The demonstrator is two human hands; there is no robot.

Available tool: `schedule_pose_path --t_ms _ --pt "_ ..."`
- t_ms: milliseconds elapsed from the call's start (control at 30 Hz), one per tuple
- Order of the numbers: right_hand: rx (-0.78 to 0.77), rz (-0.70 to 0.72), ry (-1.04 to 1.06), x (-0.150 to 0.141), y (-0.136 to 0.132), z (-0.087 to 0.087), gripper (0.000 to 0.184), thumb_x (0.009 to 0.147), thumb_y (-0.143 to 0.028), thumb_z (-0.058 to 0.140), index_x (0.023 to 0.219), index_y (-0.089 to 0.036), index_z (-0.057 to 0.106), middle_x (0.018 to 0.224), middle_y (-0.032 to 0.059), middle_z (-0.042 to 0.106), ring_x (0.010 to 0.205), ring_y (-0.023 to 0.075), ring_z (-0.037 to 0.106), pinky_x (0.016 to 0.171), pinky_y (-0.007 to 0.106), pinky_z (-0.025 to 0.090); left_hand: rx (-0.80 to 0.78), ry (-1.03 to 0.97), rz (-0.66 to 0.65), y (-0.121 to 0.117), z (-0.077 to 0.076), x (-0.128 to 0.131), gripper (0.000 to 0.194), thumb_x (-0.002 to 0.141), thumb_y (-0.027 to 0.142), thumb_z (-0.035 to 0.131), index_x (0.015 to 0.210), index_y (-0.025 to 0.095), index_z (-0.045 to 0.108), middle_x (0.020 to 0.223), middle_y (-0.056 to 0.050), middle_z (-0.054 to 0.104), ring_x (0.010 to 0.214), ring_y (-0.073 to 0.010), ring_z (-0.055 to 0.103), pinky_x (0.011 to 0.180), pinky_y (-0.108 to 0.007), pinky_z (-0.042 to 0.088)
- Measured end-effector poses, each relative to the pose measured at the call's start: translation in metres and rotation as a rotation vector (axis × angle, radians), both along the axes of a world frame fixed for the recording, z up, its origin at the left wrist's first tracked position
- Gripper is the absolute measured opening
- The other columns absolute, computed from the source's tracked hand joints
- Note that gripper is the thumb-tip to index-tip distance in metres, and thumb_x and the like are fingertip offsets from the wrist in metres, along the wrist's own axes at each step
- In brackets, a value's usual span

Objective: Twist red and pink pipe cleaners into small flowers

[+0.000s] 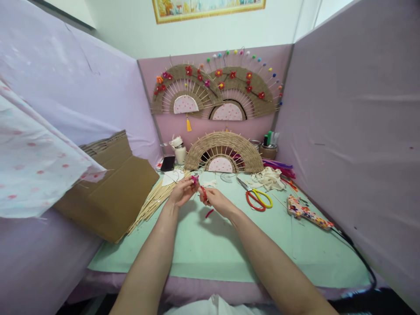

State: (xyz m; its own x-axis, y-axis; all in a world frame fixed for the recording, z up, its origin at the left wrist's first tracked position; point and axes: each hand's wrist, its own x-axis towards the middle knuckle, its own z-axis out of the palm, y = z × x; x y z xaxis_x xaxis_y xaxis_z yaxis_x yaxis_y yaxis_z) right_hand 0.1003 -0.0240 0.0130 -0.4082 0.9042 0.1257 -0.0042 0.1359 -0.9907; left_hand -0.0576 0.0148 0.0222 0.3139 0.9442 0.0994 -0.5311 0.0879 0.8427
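Observation:
Above the middle of the table, my left hand pinches a small magenta flower of fuzzy craft stem. Close beside it, my right hand is closed round a small red-handled tool, which looks like scissors or pliers. The tool's tip is up against the flower, and whether it touches cannot be made out. A short red piece of fuzzy stem lies on the table below my right hand. Behind both hands stands a twine-woven fan with a dotted half-circle at its base.
To the right lie large scissors with red and yellow handles, cream fabric scraps and a patterned glue gun with a cord. At left are thin wooden sticks, cardboard and a phone. Decorated fans hang behind.

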Motion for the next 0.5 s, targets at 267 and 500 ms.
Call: schedule_pose_path --t_ms 267,500 --pt "0.035 0.075 0.003 0.0003 -0.0011 -0.0016 0.047 0.077 -0.061 0.049 0.059 -0.017 0.042 0.055 -0.0039 0.039 0.052 0.0077 0.033 0.052 0.023 0.026 -0.009 0.001 -0.057 0.0005 -0.0034 -0.0048 0.014 0.066 0.01 0.067 0.08 0.01 0.064 0.072 -0.004 0.063 0.066 -0.0109 0.058 0.069 -0.024 0.045" --pt "0.004 0.024 -0.006 -0.0017 -0.0013 -0.0019 0.048 0.074 -0.061 0.053 0.058 -0.018 0.04 0.055 -0.0052 0.035 0.051 0.007 0.027 0.05 0.022 0.022 0.008 -0.018 -0.029 0.0018 -0.0028 -0.0048 0.011 0.066 0.009 0.067 0.076 0.011 0.063 0.072 -0.003 0.064 0.066 -0.0102 0.058 0.071 -0.024 0.045"
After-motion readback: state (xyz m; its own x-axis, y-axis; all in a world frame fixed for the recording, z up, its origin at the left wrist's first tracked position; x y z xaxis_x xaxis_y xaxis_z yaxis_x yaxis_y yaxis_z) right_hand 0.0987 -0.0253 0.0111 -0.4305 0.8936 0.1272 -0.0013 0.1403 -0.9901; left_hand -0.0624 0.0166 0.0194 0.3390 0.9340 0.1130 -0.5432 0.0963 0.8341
